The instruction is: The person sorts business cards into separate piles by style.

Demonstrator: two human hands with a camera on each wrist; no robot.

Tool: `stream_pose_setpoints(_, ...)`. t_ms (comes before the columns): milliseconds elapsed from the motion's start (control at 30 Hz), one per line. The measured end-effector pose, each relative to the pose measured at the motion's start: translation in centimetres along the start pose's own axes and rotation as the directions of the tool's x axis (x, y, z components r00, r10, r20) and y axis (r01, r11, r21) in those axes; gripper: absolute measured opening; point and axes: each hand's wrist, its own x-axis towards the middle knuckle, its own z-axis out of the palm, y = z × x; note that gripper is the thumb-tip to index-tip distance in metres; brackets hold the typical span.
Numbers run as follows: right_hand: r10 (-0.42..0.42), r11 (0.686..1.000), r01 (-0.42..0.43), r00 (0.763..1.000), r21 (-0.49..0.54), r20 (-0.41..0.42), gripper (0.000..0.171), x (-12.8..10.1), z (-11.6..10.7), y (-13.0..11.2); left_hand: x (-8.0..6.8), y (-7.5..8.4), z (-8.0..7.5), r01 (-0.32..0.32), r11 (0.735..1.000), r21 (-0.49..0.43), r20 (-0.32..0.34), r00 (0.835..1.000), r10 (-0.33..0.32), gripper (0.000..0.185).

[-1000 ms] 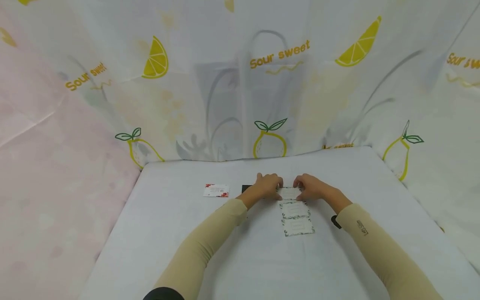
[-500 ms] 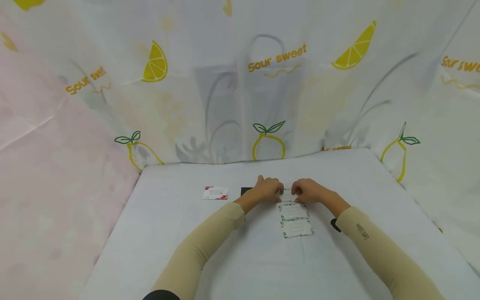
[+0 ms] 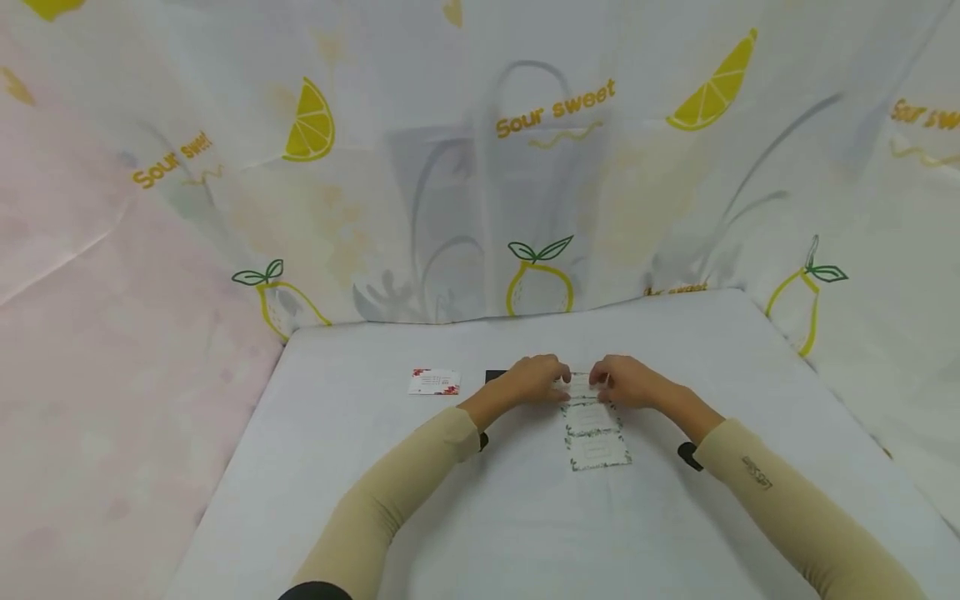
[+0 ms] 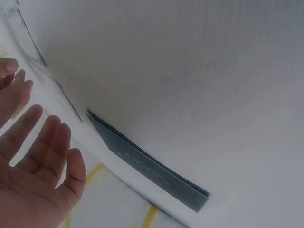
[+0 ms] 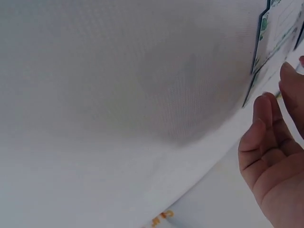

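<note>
Three white cards with green leafy borders lie in a column on the white table: the far card (image 3: 581, 387), the middle card (image 3: 589, 417) and the near card (image 3: 600, 451). My left hand (image 3: 538, 380) is at the far card's left edge, its fingers loosely bent; in the left wrist view they hold nothing. At that card's right edge is my right hand (image 3: 632, 382), also with loosely bent fingers and nothing between them in the right wrist view. A stack of dark cards (image 4: 149, 164) lies beside my left hand, partly hidden by it in the head view.
A white card with red corners (image 3: 435, 382) lies further left on the table (image 3: 337, 467). Behind the table hangs a lemon-print curtain (image 3: 450, 208). A pink cloth (image 3: 112, 375) borders the left side.
The fingers of both hands have come slightly away from the far card's edges, my right hand a little to the right. The cards look unmoved.
</note>
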Motion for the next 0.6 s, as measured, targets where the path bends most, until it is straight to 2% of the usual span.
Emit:
stream_pose_setpoints(67, -0.007, 1.000, 0.007, 1.000, 0.010, 0.006, 0.020, -0.4, -0.2, -0.3, -0.5, 0.5, -0.2, -0.018, 1.000, -0.021, -0.004, 1.000, 0.018, 0.035)
stream_pose_setpoints(167, -0.018, 1.000, 0.018, 1.000, 0.016, 0.005, 0.022, -1.2, -0.1, -0.5, -1.2, 1.6, -0.3, -0.079, 0.997, -0.025, -0.001, 0.997, 0.079, 0.036)
stream_pose_setpoints(267, -0.029, 0.999, 0.030, 0.999, 0.018, -0.016, 0.023, -1.9, 0.2, -0.6, -1.5, 2.5, -0.2, -0.126, 0.992, -0.004, -0.012, 0.992, 0.126, 0.038)
stream_pose_setpoints(333, -0.028, 0.999, 0.029, 0.999, 0.028, -0.030, 0.025, -2.2, 0.4, -0.6, -1.6, 2.7, 0.1, -0.115, 0.993, 0.002, -0.027, 0.993, 0.115, 0.041)
stream_pose_setpoints(433, -0.044, 0.998, 0.045, 0.999, 0.037, -0.022, 0.029, -2.5, 0.8, -0.5, -1.6, 2.6, 0.8, -0.065, 0.998, -0.001, -0.035, 0.997, 0.065, 0.044)
stream_pose_setpoints(600, -0.062, 0.998, 0.061, 0.998, 0.011, 0.004, 0.031, -2.7, 1.4, -0.3, -1.7, 2.5, 1.9, -0.021, 0.999, 0.034, 0.002, 1.000, 0.021, 0.047)
